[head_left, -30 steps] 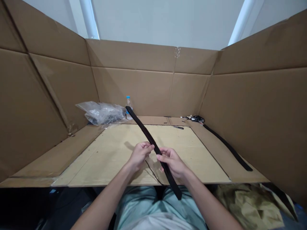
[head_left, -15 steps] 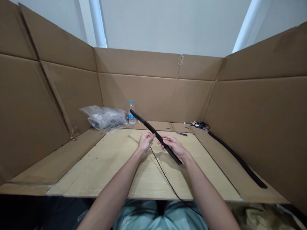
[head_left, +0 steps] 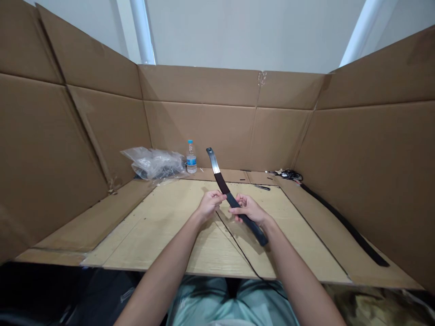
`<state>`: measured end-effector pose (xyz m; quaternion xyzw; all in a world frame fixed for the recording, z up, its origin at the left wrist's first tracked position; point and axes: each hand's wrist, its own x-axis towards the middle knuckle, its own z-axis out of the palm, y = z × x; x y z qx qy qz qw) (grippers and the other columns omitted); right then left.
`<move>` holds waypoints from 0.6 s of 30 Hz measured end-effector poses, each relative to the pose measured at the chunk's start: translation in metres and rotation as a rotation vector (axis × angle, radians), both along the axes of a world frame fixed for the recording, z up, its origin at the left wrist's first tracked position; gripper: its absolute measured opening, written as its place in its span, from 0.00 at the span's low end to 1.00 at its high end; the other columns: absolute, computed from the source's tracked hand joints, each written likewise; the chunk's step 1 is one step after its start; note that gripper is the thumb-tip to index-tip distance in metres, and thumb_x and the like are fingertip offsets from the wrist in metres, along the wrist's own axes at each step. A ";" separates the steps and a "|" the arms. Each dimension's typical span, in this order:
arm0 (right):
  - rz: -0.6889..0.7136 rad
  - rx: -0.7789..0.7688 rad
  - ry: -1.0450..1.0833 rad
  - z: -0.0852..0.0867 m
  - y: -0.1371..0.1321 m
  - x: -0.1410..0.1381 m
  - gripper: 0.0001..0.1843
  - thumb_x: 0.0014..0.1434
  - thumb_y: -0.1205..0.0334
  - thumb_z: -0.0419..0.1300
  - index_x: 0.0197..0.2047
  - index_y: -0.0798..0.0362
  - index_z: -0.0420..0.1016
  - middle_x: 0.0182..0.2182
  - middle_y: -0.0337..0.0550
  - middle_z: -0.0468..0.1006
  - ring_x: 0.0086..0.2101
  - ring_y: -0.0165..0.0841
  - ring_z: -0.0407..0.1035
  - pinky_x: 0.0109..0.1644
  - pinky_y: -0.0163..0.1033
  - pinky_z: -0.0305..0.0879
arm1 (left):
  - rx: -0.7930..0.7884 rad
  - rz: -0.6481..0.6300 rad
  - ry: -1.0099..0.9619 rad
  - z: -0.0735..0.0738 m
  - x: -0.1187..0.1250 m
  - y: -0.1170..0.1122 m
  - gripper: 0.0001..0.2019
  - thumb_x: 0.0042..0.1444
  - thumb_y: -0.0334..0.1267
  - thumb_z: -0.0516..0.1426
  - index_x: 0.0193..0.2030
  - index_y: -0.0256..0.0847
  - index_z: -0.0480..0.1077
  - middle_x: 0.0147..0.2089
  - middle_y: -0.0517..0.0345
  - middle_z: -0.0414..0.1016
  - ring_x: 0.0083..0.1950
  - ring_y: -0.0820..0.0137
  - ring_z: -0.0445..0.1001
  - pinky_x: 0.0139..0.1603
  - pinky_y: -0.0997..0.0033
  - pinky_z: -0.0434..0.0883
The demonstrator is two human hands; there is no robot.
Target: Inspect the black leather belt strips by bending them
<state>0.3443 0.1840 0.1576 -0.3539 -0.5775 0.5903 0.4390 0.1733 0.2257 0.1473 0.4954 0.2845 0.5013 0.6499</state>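
Observation:
Between both hands, above the board, I hold a long, curved black strip (head_left: pixel 253 225). Its far end is shiny and silvery with a small dark spot near the tip, and a dark brown band lies below that. My left hand (head_left: pixel 210 204) pinches the strip around its middle, just below the brown band. Lower down, my right hand (head_left: pixel 249 209) grips it with the thumb across its face. A thin black cord (head_left: pixel 238 246) runs from beneath my left hand over the board's front edge to my lap. Whether it joins the strip is hidden.
Cardboard walls (head_left: pixel 200 122) surround the pale wooden board (head_left: pixel 152 231). At the back stand a clear plastic bag (head_left: pixel 158 164) and a water bottle (head_left: pixel 191 158). A small dark tool (head_left: pixel 262 187), tangled cables (head_left: pixel 288 174) and another long black strip (head_left: pixel 343 225) lie on the right.
The strip has been turned about its length, so the silvery end and brown band show clearly. Its far end points more steeply away. Both hands keep hold of it.

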 end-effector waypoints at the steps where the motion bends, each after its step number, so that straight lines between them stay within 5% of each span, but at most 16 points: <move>1: -0.006 0.016 0.006 0.001 0.000 0.000 0.26 0.39 0.55 0.73 0.32 0.55 0.61 0.23 0.38 0.76 0.18 0.25 0.66 0.20 0.29 0.61 | -0.008 0.014 -0.004 -0.001 0.000 0.001 0.26 0.27 0.48 0.71 0.22 0.37 0.61 0.15 0.72 0.49 0.16 0.85 0.44 0.18 0.77 0.38; 5: -0.054 -0.003 0.053 0.008 -0.006 -0.004 0.23 0.48 0.50 0.68 0.42 0.57 0.72 0.34 0.48 0.80 0.26 0.27 0.70 0.28 0.30 0.66 | -0.032 0.112 -0.044 -0.002 -0.002 0.002 0.27 0.25 0.49 0.71 0.22 0.37 0.60 0.15 0.71 0.50 0.16 0.84 0.46 0.19 0.77 0.39; 15: -0.257 -0.132 -0.058 0.005 -0.002 -0.012 0.29 0.36 0.55 0.72 0.45 0.51 0.79 0.34 0.50 0.80 0.30 0.34 0.72 0.29 0.32 0.70 | -0.092 0.198 -0.022 -0.005 0.006 0.001 0.32 0.15 0.56 0.71 0.24 0.36 0.66 0.18 0.66 0.59 0.19 0.82 0.52 0.22 0.73 0.44; 18: -0.289 -0.088 -0.102 -0.006 0.000 -0.012 0.24 0.32 0.57 0.74 0.37 0.49 0.81 0.35 0.52 0.80 0.29 0.34 0.73 0.28 0.31 0.71 | -0.112 0.195 -0.036 -0.005 0.007 0.000 0.32 0.14 0.55 0.71 0.23 0.36 0.66 0.18 0.67 0.58 0.18 0.82 0.51 0.22 0.73 0.44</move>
